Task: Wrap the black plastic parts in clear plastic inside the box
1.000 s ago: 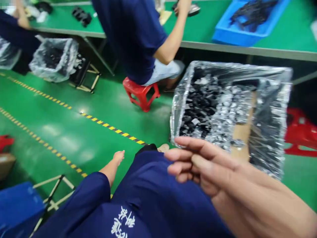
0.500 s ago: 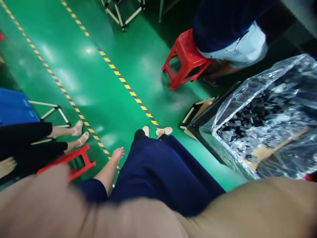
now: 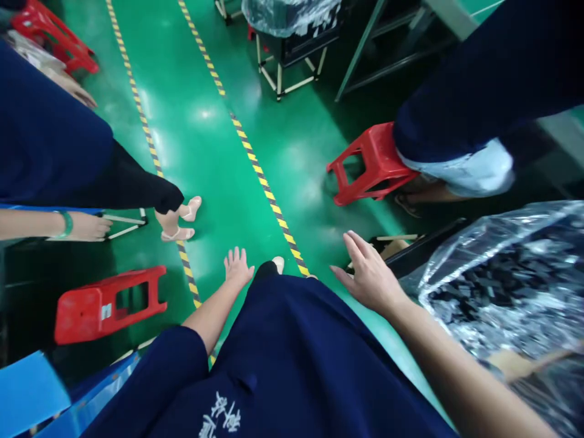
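My left hand (image 3: 238,268) hangs over the green floor beside my dark blue shirt (image 3: 292,353), fingers spread and nothing in it. My right hand (image 3: 368,272) is stretched out on the other side, fingers extended and thumb apart, holding nothing. Nearest to it, on the right, is a black bin lined with clear plastic film (image 3: 438,267). Inside lie many small black pieces (image 3: 493,286) and a strip of brown cardboard (image 3: 513,363).
A co-worker in dark clothes sits on a red stool (image 3: 376,159) ahead right. Another person stands at left near a second red stool (image 3: 82,313) and a blue box (image 3: 31,389). Striped tape (image 3: 269,194) crosses the green floor. A further lined bin (image 3: 292,42) stands ahead.
My right arm has come into view, and a large blurred skin-coloured shape close to the camera is gone. My left fingers are now spread. The person at left has risen from the stool.
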A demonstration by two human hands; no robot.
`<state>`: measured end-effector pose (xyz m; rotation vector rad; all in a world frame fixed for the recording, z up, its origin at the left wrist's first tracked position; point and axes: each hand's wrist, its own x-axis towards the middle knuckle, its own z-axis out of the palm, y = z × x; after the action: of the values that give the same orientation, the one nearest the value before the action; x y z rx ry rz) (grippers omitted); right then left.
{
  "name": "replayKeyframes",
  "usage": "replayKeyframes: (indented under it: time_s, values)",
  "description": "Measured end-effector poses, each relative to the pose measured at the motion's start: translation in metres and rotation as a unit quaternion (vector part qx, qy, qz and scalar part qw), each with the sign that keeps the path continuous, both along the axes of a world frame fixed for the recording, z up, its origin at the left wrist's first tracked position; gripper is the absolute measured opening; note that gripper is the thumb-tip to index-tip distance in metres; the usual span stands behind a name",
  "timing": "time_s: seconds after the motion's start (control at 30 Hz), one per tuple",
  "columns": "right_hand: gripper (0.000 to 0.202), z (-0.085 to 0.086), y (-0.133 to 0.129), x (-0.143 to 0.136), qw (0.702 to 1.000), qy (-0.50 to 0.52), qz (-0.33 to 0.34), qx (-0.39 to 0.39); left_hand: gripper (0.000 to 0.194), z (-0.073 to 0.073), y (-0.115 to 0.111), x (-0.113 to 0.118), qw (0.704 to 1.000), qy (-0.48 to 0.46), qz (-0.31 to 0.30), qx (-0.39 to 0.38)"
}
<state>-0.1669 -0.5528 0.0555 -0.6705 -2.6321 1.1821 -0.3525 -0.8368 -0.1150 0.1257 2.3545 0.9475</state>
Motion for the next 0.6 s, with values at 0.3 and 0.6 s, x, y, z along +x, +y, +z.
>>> replayKeyframes:
  time_s: [0.3, 0.6]
  values:
    - [0.067, -0.026, -0.01, 0.047, 0.677, 0.211, -0.173, -0.684, 0.069, 0.091, 0.141, 0.038, 0.83, 0.335, -0.445, -0.013]
    - [0.067, -0.027, 0.017, 0.061, 0.799, 0.167, -0.271, -0.511, 0.06, 0.148, 0.242, 0.132, 0.944, 0.008, -0.273, 0.184]
